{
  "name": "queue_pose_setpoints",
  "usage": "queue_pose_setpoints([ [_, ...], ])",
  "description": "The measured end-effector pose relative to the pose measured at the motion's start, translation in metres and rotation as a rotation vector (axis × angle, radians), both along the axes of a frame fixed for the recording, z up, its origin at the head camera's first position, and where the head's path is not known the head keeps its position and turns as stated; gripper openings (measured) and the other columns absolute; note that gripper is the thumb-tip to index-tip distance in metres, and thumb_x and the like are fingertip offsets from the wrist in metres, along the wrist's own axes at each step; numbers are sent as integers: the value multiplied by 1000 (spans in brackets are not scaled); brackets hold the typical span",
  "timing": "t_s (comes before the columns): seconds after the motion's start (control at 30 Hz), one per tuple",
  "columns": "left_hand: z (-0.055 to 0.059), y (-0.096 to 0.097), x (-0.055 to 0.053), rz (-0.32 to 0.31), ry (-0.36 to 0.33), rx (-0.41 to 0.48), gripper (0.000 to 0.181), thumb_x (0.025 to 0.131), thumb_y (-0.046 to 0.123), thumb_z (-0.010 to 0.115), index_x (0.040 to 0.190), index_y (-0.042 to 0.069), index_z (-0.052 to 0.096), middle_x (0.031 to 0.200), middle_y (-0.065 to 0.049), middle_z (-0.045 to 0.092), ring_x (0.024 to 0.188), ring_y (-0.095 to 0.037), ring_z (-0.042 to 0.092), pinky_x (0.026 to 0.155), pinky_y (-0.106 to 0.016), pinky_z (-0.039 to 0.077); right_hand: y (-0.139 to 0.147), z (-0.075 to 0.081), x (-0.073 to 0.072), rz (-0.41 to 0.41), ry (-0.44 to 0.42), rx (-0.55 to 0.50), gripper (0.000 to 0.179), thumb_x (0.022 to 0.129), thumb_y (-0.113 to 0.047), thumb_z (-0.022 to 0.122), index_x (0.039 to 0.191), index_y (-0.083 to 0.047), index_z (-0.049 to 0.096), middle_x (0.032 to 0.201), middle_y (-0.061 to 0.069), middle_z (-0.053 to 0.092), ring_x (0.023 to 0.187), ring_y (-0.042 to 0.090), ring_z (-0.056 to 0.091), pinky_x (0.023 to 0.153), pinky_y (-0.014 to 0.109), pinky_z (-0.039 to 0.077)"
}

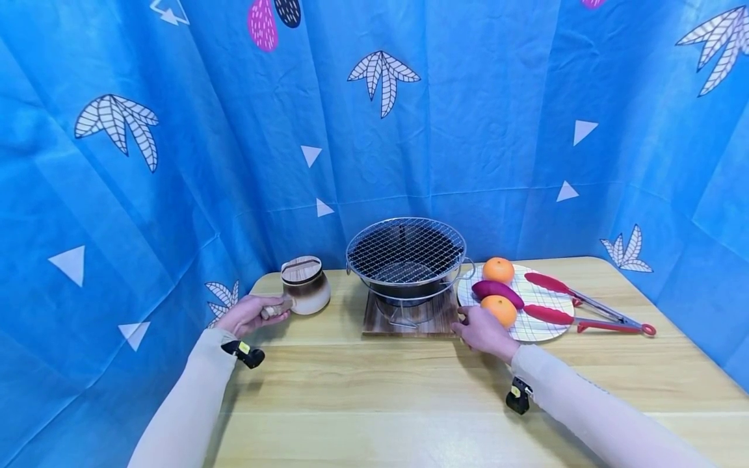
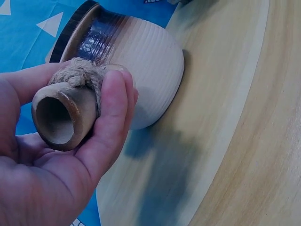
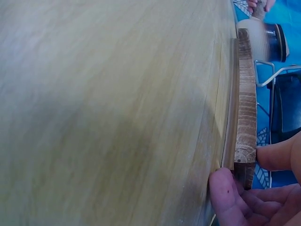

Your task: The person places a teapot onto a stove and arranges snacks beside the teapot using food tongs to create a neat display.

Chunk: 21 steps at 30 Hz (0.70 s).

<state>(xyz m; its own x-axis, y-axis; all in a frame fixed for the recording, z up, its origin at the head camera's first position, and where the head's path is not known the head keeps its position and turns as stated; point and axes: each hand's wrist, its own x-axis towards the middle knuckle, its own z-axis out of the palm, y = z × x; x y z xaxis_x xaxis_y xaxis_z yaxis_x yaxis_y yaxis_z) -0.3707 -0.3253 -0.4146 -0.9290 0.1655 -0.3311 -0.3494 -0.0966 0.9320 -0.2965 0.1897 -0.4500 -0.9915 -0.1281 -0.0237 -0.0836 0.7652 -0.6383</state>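
My left hand (image 1: 248, 314) grips the hollow side handle (image 2: 63, 115) of a cream and brown ceramic pot (image 1: 310, 294), its fingers curled round it. Twine is wound about the handle's base, and a wooden lid (image 1: 301, 268) tops the pot. At the front right corner of a dark wooden board (image 1: 380, 317), my right hand (image 1: 482, 331) pinches the edge. In the right wrist view its thumb (image 3: 275, 157) lies on the board's upper face, the fingertips at the underside. A round grill with a wire mesh (image 1: 406, 250) stands on that board.
Right of the grill, a checked plate (image 1: 541, 335) bears two oranges (image 1: 499, 270) and a purple, elongated item (image 1: 497, 292). Red-tipped tongs (image 1: 608, 318) lie across the plate and table (image 1: 374, 403). A blue patterned curtain (image 1: 486, 130) hangs behind and at both sides.
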Motion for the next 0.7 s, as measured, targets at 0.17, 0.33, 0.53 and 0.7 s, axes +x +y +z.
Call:
queue_pose_setpoints([
  [0.17, 4, 1, 0, 2, -14, 3, 30, 97, 2, 62, 124, -5, 53, 102, -17, 71, 87, -23, 74, 88, -31, 62, 0, 0, 0, -10, -12, 6, 57, 97, -23, 65, 143, 6, 49, 58, 3, 59, 43, 17, 56, 47, 29, 47],
  [0.33, 8, 0, 2, 12, -23, 4, 28, 98, 3, 61, 122, -5, 51, 104, -20, 70, 86, -24, 74, 89, -32, 61, 0, 0, -1, -11, -16, 3, 57, 97, -23, 66, 143, 7, 49, 59, 3, 59, 44, 17, 56, 47, 30, 47],
  [0.53, 22, -1, 4, -23, 8, 5, 26, 100, 4, 59, 123, -6, 50, 104, -18, 71, 84, -23, 74, 96, -37, 58, -1, -2, 0, -12, -20, -8, 57, 97, -22, 66, 143, 7, 48, 60, 4, 59, 45, 17, 56, 45, 29, 46],
  [0.7, 35, 3, 2, -33, 33, 14, 25, 100, 2, 57, 123, -6, 48, 100, -15, 70, 84, -23, 74, 90, -35, 61, 0, -1, -1, -11, -19, -10, 57, 97, -23, 66, 143, 6, 49, 59, 4, 59, 45, 17, 57, 47, 29, 46],
])
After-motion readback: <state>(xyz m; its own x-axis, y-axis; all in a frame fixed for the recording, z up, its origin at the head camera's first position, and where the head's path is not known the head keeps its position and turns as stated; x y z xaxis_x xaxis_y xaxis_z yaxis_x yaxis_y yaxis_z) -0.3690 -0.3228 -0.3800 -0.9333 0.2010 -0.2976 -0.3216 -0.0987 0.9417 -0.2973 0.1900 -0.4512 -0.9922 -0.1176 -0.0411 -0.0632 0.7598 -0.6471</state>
